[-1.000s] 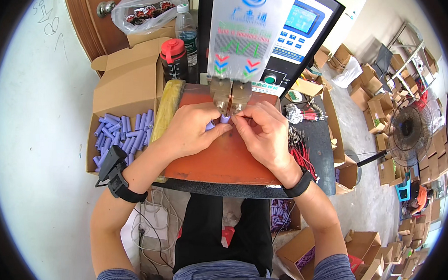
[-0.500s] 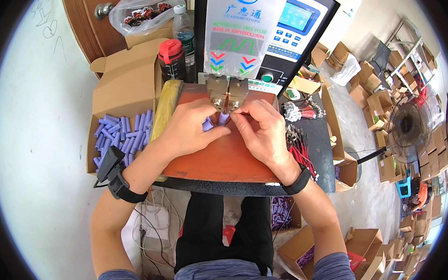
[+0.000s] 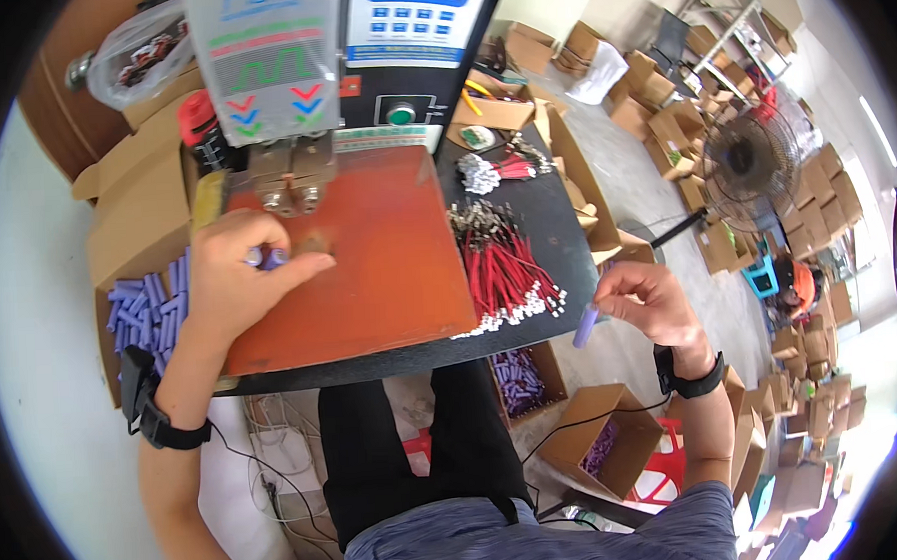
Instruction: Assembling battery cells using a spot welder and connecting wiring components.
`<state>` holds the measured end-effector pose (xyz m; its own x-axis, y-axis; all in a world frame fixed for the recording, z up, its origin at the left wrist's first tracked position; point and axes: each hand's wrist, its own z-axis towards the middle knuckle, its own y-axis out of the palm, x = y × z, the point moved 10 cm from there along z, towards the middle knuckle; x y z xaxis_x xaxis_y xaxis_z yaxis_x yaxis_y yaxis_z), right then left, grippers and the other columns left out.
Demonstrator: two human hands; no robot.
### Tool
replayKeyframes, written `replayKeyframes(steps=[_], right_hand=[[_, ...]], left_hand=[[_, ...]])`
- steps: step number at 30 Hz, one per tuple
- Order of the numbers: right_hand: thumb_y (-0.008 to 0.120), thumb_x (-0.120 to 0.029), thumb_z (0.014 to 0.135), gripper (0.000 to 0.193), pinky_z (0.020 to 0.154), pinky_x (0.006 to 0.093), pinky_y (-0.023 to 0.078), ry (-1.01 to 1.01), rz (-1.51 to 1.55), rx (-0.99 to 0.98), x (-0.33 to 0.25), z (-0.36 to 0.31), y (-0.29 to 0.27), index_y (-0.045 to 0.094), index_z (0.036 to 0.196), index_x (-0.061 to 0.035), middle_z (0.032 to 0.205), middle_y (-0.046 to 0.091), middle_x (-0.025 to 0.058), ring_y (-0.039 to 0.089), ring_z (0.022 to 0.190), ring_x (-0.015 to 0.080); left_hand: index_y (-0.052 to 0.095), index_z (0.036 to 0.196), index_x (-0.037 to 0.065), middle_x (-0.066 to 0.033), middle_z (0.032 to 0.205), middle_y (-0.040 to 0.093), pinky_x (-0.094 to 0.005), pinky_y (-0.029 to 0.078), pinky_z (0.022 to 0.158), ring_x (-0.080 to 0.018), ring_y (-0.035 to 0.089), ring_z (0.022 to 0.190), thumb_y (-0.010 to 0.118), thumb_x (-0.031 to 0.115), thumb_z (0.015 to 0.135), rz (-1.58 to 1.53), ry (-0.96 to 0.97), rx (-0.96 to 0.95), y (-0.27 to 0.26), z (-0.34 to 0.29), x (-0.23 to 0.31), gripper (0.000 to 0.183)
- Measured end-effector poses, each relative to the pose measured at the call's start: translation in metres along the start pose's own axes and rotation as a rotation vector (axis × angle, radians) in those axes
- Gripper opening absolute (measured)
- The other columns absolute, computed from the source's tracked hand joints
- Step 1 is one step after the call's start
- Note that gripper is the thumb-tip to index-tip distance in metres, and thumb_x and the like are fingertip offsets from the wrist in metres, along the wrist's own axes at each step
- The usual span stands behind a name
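My left hand (image 3: 238, 274) is over the left part of the orange-red mat (image 3: 388, 273), its fingers curled round purple cylindrical battery cells (image 3: 275, 258); how many it holds I cannot tell. Just beyond it are the two metal electrode blocks (image 3: 291, 177) of a spot welding machine (image 3: 269, 58), with nothing between them that I can see. Out past the table's right edge, my right hand (image 3: 645, 299) pinches one end of a purple battery cell (image 3: 586, 326), which hangs tilted downward from the fingertips.
An open carton (image 3: 105, 330) of purple cells stands left of the mat. Red wire leads (image 3: 503, 278) with white connectors lie on the black table (image 3: 557, 245) at the right. Below are a carton of cells (image 3: 518, 382) and another carton (image 3: 601, 438). A fan (image 3: 749, 172) stands farther right.
My right hand has moved from the electrodes out past the table's right edge, carrying a battery cell. The left hand has drawn back slightly from the electrodes. The whole view has shifted right.
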<state>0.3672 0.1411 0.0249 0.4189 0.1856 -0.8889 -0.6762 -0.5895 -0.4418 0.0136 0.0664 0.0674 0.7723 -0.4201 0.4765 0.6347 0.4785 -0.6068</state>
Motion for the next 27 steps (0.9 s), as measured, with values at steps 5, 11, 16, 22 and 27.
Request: replayKeyframes(steps=[5, 11, 16, 22, 27], right_hand=[[0.071, -0.012, 0.077, 0.015, 0.071, 0.0278, 0.05, -0.049, -0.54, -0.069, 0.058, -0.005, -0.005, 0.068, 0.09, -0.0057, 0.084, 0.068, 0.0056, 0.064, 0.077, 0.0156], [0.069, -0.012, 0.077, 0.013, 0.063, 0.0314, 0.047, -0.139, -0.372, 0.226, 0.068, 0.071, 0.01, 0.068, 0.089, -0.0058, 0.078, 0.065, 0.0059, 0.061, 0.07, 0.0193], [0.066, -0.013, 0.073, 0.01, 0.066, 0.0392, 0.049, -0.117, -0.634, 0.208, 0.083, 0.096, 0.023, 0.062, 0.074, -0.0044, 0.07, 0.06, 0.0105, 0.061, 0.072, 0.0286], [0.058, -0.002, 0.08, 0.004, 0.062, 0.031, 0.053, 0.0, -0.452, 0.182, 0.067, 0.091, 0.01, 0.055, 0.077, 0.0004, 0.069, 0.064, 0.0106, 0.066, 0.067, 0.0212], [0.052, 0.005, 0.085, 0.012, 0.06, 0.0271, 0.052, -0.166, -0.299, 0.288, 0.009, 0.082, -0.004, 0.056, 0.095, 0.0012, 0.076, 0.061, 0.0079, 0.062, 0.07, 0.0135]], left_hand=[[0.046, 0.061, 0.006, 0.002, 0.058, 0.049, -0.0228, 0.033, 0.049, -0.0048, 0.04, 0.054, 0.086, 0.017, 0.063, -0.092, -0.128, 0.058, 0.0, 0.002, -0.015, 0.042], [0.053, 0.071, 0.005, 0.0011, 0.064, 0.051, -0.022, 0.035, 0.05, -0.006, 0.044, 0.055, 0.087, 0.016, 0.063, -0.159, -0.077, 0.024, 0.003, -0.005, -0.018, 0.036], [0.06, 0.078, 0.005, -0.0014, 0.073, 0.058, -0.0219, 0.04, 0.053, -0.0072, 0.051, 0.059, 0.086, 0.012, 0.063, -0.21, -0.101, -0.037, 0.01, -0.002, -0.013, 0.031], [0.065, 0.082, 0.004, -0.0026, 0.072, 0.057, -0.0268, 0.043, 0.055, -0.0128, 0.053, 0.059, 0.082, 0.014, 0.067, -0.256, -0.098, -0.121, 0.009, -0.001, -0.007, 0.025], [0.066, 0.084, 0.002, -0.0029, 0.072, 0.057, -0.027, 0.043, 0.055, -0.013, 0.053, 0.06, 0.081, 0.016, 0.069, -0.303, -0.083, -0.137, 0.017, 0.0, -0.012, 0.026]])
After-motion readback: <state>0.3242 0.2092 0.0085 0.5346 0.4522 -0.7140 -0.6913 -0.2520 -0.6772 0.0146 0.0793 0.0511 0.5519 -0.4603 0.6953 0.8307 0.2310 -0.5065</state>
